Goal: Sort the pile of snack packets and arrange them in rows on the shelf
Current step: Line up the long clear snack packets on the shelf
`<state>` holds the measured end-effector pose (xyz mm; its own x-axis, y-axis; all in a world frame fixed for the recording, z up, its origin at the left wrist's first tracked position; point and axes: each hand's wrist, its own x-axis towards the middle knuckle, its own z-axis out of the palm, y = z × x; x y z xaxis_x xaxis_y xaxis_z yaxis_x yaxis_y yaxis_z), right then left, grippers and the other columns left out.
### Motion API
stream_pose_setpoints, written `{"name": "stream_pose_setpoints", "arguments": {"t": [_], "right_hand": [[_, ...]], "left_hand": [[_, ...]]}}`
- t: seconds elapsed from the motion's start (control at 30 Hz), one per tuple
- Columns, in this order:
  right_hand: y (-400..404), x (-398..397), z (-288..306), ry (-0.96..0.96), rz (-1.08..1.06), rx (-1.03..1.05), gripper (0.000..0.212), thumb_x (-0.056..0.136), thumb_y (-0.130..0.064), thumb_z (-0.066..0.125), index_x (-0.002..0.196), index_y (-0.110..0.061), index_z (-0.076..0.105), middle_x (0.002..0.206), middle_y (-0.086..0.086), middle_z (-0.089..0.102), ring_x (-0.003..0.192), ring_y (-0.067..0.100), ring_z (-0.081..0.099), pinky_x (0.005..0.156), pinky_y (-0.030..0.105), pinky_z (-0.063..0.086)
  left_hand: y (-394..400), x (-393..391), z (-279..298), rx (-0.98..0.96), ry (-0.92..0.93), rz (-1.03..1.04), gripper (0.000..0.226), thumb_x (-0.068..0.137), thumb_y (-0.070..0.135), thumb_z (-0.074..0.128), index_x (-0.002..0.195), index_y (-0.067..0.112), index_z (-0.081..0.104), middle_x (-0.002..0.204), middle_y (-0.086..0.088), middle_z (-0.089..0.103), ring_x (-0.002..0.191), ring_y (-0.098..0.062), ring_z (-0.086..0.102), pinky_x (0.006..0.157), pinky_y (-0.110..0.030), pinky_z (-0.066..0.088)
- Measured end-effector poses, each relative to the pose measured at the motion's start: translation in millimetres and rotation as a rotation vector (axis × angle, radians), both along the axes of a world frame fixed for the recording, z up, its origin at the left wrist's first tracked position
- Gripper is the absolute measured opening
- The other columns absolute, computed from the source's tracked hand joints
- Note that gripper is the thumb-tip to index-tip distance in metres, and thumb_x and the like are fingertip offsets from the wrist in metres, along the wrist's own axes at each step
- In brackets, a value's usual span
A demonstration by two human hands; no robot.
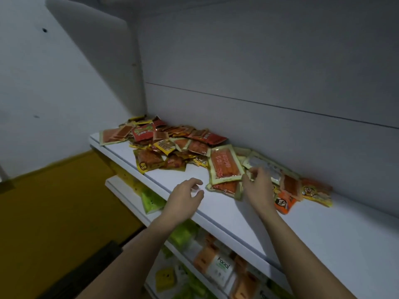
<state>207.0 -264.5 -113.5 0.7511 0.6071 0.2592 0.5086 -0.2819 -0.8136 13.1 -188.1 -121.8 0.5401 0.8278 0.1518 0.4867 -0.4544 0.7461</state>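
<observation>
A: Where do things stand?

B: The pile of snack packets [172, 145] lies unsorted along the far side of the white shelf [313, 229], running from the far left corner toward the right. No rows yet. The right hand [258, 186] is at the pile's near right end, fingers curled on the edge of a flat orange packet [225, 165] with a pale border. The left hand [185, 194] hovers over bare shelf just left of it, fingers loosely bent, holding nothing.

A: What could go wrong?

B: I judge the packets are slick and overlapping, so lifting that one may drag the ones beneath it. Those nearest the front lip, like the yellow-edged packet [149, 162], could slide off onto the shelves below.

A: Any writing legible?

B: On the snacks, only blurred characters, nothing I can read. On the lower shelf a white box [220, 269] reads "Facial".
</observation>
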Motion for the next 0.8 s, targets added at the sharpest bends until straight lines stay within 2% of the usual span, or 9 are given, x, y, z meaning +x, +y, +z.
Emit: {"name": "stream_pose_setpoints", "arguments": {"t": [0.13, 0.23, 0.33, 0.4, 0.5, 0.57, 0.67, 0.73, 0.8], "right_hand": [[43.6, 10.3, -4.6, 0.0, -0.081, -0.065, 0.042, 0.093, -0.028, 0.064, 0.125, -0.004, 0.05, 0.127, 0.017, 0.054, 0.116, 0.034, 0.051, 0.092, 0.04, 0.042], [58.2, 10.2, -9.5, 0.061, -0.03, -0.067, 0.039, 0.091, -0.028, 0.068, 0.121, -0.009, 0.052, 0.109, 0.006, 0.062, 0.096, 0.023, 0.058, 0.078, 0.033, 0.046], [60.3, 12.3, -16.1, 0.173, 0.102, -0.086, 0.018, 0.086, -0.017, 0.071, 0.099, -0.014, 0.059, 0.08, -0.005, 0.058, 0.07, 0.012, 0.054, 0.058, 0.018, 0.039], [59.5, 13.7, -19.0, 0.269, 0.169, -0.059, 0.018, 0.083, -0.014, 0.073, 0.084, -0.015, 0.055, 0.071, 0.0, 0.054, 0.063, 0.016, 0.051, 0.057, 0.024, 0.04], [60.2, 14.5, -16.7, 0.416, 0.164, 0.104, 0.025, 0.082, -0.022, 0.077, 0.086, -0.017, 0.053, 0.084, 0.009, 0.068, 0.076, 0.027, 0.069, 0.071, 0.04, 0.056], [60.7, 11.9, -13.5, 0.497, 0.198, 0.208, 0.025, 0.087, -0.014, 0.074, 0.103, -0.016, 0.054, 0.096, 0.006, 0.075, 0.089, 0.025, 0.073, 0.081, 0.046, 0.059], [58.6, 2.4, -8.7, 0.54, 0.293, 0.249, 0.03, 0.091, -0.008, 0.068, 0.116, -0.01, 0.051, 0.101, 0.004, 0.076, 0.091, 0.023, 0.074, 0.08, 0.041, 0.06], [59.0, -4.1, -8.1, 0.535, 0.333, 0.251, 0.029, 0.092, -0.006, 0.066, 0.117, -0.01, 0.053, 0.1, 0.004, 0.076, 0.089, 0.021, 0.074, 0.074, 0.032, 0.06], [61.0, -5.1, -10.2, 0.403, 0.256, 0.255, 0.018, 0.095, -0.012, 0.063, 0.113, -0.015, 0.06, 0.098, 0.001, 0.073, 0.088, 0.019, 0.072, 0.072, 0.026, 0.056]], "left_hand": [[42.1, 21.7, -8.3, -0.131, -0.143, 0.016, 0.023, 0.098, 0.027, 0.057, 0.12, 0.027, 0.062, 0.109, 0.002, 0.066, 0.105, -0.015, 0.061, 0.09, -0.033, 0.051], [71.4, 42.9, -8.7, -0.269, -0.241, -0.031, 0.024, 0.098, 0.027, 0.059, 0.122, 0.028, 0.059, 0.103, 0.002, 0.067, 0.09, -0.012, 0.063, 0.07, -0.022, 0.049], [94.8, 65.4, -10.8, -0.396, -0.313, -0.099, 0.039, 0.095, 0.024, 0.068, 0.132, 0.02, 0.054, 0.113, -0.006, 0.068, 0.101, -0.019, 0.069, 0.082, -0.035, 0.06], [102.2, 71.7, -13.9, -0.403, -0.339, -0.12, 0.044, 0.092, 0.014, 0.072, 0.132, 0.017, 0.055, 0.111, -0.006, 0.069, 0.1, -0.02, 0.07, 0.086, -0.042, 0.061], [111.1, 68.1, -18.1, -0.42, -0.415, -0.215, 0.05, 0.088, -0.001, 0.072, 0.13, 0.02, 0.055, 0.094, 0.0, 0.068, 0.076, -0.004, 0.069, 0.065, -0.023, 0.056], [116.3, 62.2, -20.0, -0.459, -0.47, -0.289, 0.059, 0.086, -0.002, 0.073, 0.135, 0.025, 0.051, 0.095, 0.002, 0.071, 0.076, -0.006, 0.07, 0.063, -0.021, 0.054], [122.1, 55.3, -16.6, -0.642, -0.549, -0.391, 0.055, 0.089, 0.011, 0.067, 0.141, 0.017, 0.051, 0.11, -0.003, 0.073, 0.097, -0.018, 0.073, 0.074, -0.028, 0.057], [124.5, 53.1, -16.8, -0.708, -0.561, -0.442, 0.044, 0.09, 0.016, 0.063, 0.134, 0.013, 0.058, 0.118, -0.01, 0.072, 0.108, -0.028, 0.07, 0.082, -0.036, 0.058], [126.1, 52.5, -19.0, -0.732, -0.603, -0.396, 0.037, 0.09, 0.01, 0.064, 0.127, 0.012, 0.061, 0.117, -0.013, 0.073, 0.107, -0.031, 0.071, 0.083, -0.04, 0.059]]}}
